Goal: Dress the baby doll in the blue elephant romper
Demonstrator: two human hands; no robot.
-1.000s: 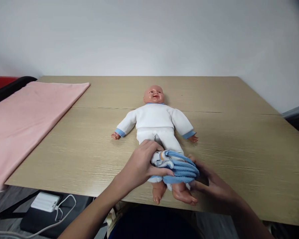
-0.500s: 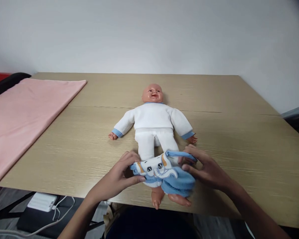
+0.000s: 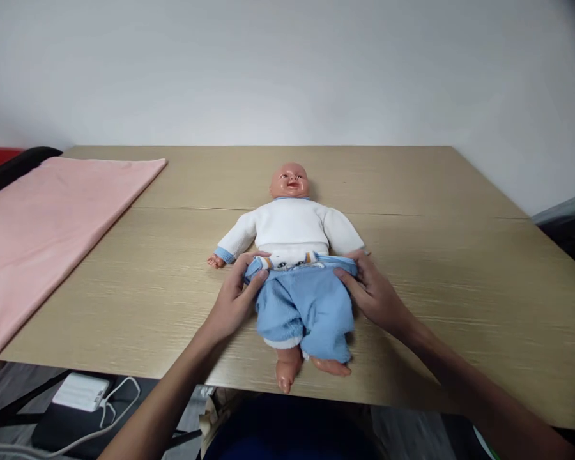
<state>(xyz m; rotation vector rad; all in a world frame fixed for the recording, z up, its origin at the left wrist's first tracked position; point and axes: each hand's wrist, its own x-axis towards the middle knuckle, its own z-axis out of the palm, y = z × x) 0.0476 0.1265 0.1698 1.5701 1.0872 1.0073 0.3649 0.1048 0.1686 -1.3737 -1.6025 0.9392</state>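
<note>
Fuzzy light-blue cloth trousers [image 3: 306, 310] cover the legs of a glossy-headed plastic doll [image 3: 290, 183] — their bunched waistband [image 3: 294, 273] just below its fleecy white top [image 3: 291, 222]. The left hand [image 3: 236, 292] and right hand [image 3: 376, 291] each pinch that waistband, on either side of the doll — thumbs in front, the trousers spread between them.

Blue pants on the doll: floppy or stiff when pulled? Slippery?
Likely floppy: the blue pants crease and bunch over the doll. Probably not slippery: the fabric looks fuzzy, so the left hand and right hand should hold well. The waistband may have some give; it spans wider than the doll's torso.
</note>
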